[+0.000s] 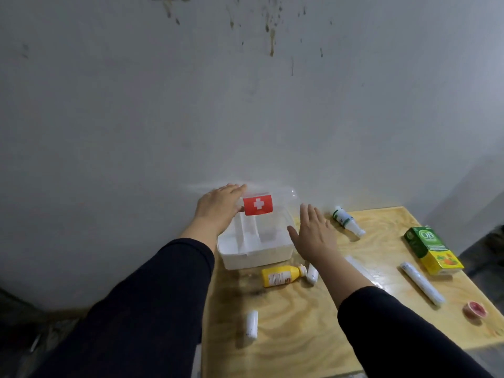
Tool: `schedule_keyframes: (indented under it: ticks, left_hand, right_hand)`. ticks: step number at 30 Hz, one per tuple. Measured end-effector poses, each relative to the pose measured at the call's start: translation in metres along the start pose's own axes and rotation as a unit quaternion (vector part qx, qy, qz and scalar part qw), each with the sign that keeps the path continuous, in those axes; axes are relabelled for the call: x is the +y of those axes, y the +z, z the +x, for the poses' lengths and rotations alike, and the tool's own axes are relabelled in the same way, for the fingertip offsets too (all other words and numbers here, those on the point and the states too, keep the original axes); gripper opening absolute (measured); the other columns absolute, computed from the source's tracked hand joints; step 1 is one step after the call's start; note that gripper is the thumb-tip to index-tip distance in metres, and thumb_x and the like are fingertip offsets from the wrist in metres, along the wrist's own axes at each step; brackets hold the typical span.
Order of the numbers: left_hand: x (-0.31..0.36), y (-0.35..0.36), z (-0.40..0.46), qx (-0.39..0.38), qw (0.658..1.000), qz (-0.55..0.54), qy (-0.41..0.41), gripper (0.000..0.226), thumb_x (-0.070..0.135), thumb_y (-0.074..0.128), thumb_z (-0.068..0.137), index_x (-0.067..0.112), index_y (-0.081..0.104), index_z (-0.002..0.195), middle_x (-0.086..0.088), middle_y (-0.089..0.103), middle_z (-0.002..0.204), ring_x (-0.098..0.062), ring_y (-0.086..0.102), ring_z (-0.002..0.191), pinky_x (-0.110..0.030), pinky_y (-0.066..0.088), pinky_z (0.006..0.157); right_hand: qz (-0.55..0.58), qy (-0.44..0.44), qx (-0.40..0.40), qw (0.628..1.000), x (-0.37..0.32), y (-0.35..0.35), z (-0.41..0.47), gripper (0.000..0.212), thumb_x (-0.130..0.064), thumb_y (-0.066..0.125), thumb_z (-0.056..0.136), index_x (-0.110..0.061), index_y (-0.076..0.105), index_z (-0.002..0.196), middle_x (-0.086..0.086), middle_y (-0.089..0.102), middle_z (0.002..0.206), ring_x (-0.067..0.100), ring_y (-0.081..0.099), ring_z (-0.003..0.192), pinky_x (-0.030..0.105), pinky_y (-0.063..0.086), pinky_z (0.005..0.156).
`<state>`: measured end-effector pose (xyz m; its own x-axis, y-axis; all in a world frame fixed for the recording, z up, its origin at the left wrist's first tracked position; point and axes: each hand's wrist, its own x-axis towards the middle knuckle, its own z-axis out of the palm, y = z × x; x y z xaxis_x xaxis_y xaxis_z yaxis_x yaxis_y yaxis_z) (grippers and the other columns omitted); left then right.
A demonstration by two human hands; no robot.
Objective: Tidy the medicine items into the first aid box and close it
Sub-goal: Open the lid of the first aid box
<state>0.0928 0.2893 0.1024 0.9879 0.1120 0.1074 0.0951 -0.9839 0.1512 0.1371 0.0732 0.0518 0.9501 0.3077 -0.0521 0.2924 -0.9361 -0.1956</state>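
The first aid box [255, 248], white and open, sits at the back left corner of the wooden table [313, 317], close to the grey wall [245, 105]. Its clear lid [283, 193] stands raised at the far side of the box, blurred, with a red label [257, 204] bearing a white cross. The left hand [219, 207] rests on the raised lid just left of the label, fingers stretched flat rather than curled; whether they grip the lid's edge cannot be told. The right hand [315, 233] hovers at the right side of the box, palm turned toward it, fingers spread and holding nothing.

All the medicine items lie outside the box. A yellow bottle [281, 275] lies on its side just in front of the box, and a small white tube [312, 275] lies by its cap. Another white tube [252, 324] lies further in front of the box. Right of the box lies a white bottle with green print [345, 220]. Well to the right of the box lie a green and yellow carton [431, 249], a long white roll [421, 283] and a small pink round item [476, 309].
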Motion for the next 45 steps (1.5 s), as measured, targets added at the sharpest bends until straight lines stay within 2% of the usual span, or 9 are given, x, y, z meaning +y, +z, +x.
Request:
schedule_keyframes:
  ticks: [5,11,15,18,25,29,34,40,45]
  left_hand:
    - [-0.005,-0.008,0.022,0.008,1.0,0.003,-0.016,0.051,0.024,0.042,0.102,0.023,0.029,0.151,0.001,0.037,0.156,-0.021,0.036,0.142,-0.04,0.038,0.11]
    - [-0.006,-0.01,0.04,0.04,0.998,0.012,-0.052,0.053,0.018,0.047,0.1,0.018,0.031,0.151,-0.002,0.04,0.154,-0.024,0.037,0.142,-0.04,0.039,0.109]
    - [0.0,-0.017,0.045,0.073,0.995,0.029,-0.066,0.041,0.017,0.056,0.095,0.011,0.048,0.136,-0.009,0.059,0.133,-0.031,0.057,0.118,-0.04,0.05,0.091]
    - [0.003,-0.02,0.048,0.084,0.993,0.034,-0.075,0.038,0.01,0.057,0.093,0.009,0.051,0.13,-0.01,0.062,0.128,-0.031,0.06,0.112,-0.04,0.05,0.087]
    - [0.009,-0.016,0.042,0.089,0.995,0.013,-0.047,0.051,0.011,0.053,0.095,0.012,0.04,0.144,-0.007,0.051,0.144,-0.026,0.051,0.128,-0.037,0.043,0.102]
    - [0.031,-0.015,0.037,0.093,0.995,-0.016,0.028,0.046,0.011,0.05,0.092,0.016,0.049,0.138,-0.003,0.053,0.14,-0.023,0.048,0.129,-0.035,0.037,0.107]
    - [0.078,-0.003,0.022,0.009,0.994,-0.057,0.097,0.045,0.01,0.046,0.093,0.019,0.051,0.136,0.001,0.049,0.144,-0.02,0.043,0.135,-0.036,0.032,0.11]
    - [0.145,0.034,0.009,-0.173,0.977,-0.06,0.112,0.043,0.022,0.049,0.093,0.03,0.052,0.134,0.002,0.05,0.144,-0.024,0.05,0.129,-0.039,0.044,0.103]
    - [0.197,0.051,0.013,-0.233,0.963,-0.049,0.123,0.045,0.022,0.046,0.092,0.035,0.051,0.135,0.003,0.051,0.143,-0.023,0.052,0.127,-0.036,0.044,0.1]
  right_hand:
    - [0.07,0.002,-0.089,0.994,-0.013,0.025,0.008,0.07,-0.045,0.033,0.099,-0.01,0.004,0.152,0.007,0.001,0.162,0.023,0.002,0.15,0.046,0.016,0.121]
    - [0.045,-0.006,-0.091,0.995,-0.013,0.04,0.007,0.072,-0.048,0.032,0.098,-0.01,0.004,0.152,0.004,-0.001,0.163,0.02,0.004,0.15,0.045,0.018,0.121]
    - [0.039,-0.003,-0.083,0.996,-0.008,0.041,0.003,0.073,-0.05,0.033,0.097,-0.012,0.004,0.152,0.002,0.0,0.163,0.018,0.006,0.15,0.044,0.015,0.121]
    - [0.031,-0.003,-0.084,0.996,-0.005,0.039,-0.001,0.073,-0.05,0.033,0.097,-0.012,0.003,0.152,0.002,-0.001,0.163,0.019,0.007,0.15,0.043,0.012,0.121]
    - [0.051,0.0,-0.075,0.996,-0.001,0.033,-0.004,0.074,-0.051,0.035,0.096,-0.014,0.006,0.152,0.004,0.003,0.162,0.021,0.006,0.15,0.047,0.016,0.121]
    - [0.043,0.005,-0.059,0.997,0.015,0.012,-0.005,0.065,-0.048,0.041,0.095,-0.018,0.022,0.149,0.004,0.017,0.16,0.025,0.013,0.148,0.046,0.027,0.117]
    - [0.026,0.051,-0.072,0.996,0.05,-0.009,-0.016,0.052,-0.046,0.047,0.091,-0.022,0.045,0.137,0.005,0.044,0.144,0.025,0.036,0.137,0.043,0.037,0.109]
    - [0.015,0.138,-0.092,0.986,0.119,-0.027,-0.053,0.053,-0.047,0.05,0.089,-0.025,0.047,0.137,0.007,0.044,0.146,0.025,0.034,0.139,0.042,0.036,0.11]
    - [0.008,0.191,-0.082,0.978,0.18,-0.047,-0.074,0.053,-0.048,0.05,0.088,-0.024,0.049,0.135,0.007,0.051,0.14,0.027,0.043,0.132,0.042,0.041,0.106]
